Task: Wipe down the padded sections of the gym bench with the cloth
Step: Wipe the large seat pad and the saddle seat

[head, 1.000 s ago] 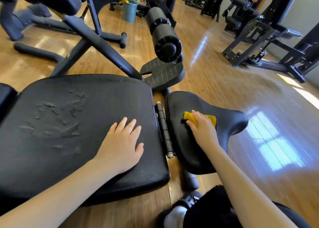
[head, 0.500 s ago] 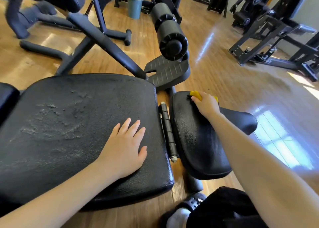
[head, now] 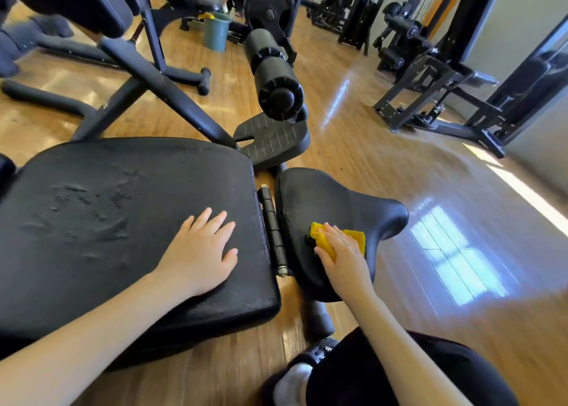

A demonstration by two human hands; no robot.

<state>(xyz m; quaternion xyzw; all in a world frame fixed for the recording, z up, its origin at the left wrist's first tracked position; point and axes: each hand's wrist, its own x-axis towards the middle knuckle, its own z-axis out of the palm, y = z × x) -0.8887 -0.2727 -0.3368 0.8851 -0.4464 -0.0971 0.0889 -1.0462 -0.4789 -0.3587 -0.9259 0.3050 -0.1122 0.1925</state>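
Cloth (head: 338, 241) sits mid-way along the small seat pad (head: 310, 202), flat under your right hand (head: 344, 253), fingers pressed together. Left hand (head: 201, 252) is spread on the big pad (head: 107, 215). Push firmly out to the far edge, overlapping strokes.

Bare forearms (head: 101, 328), black trousers (head: 399, 372), white sock (head: 290, 381), black sandal (head: 316, 352)

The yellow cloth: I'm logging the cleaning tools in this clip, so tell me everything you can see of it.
The yellow cloth is a small, bright yellow piece of soft fabric, folded or bunched, lying flat on the small black seat pad near the hinge side. The right hand presses on it palm down, fingers spread, covering its middle; only its far corners show. Its weave and any dampness cannot be told.
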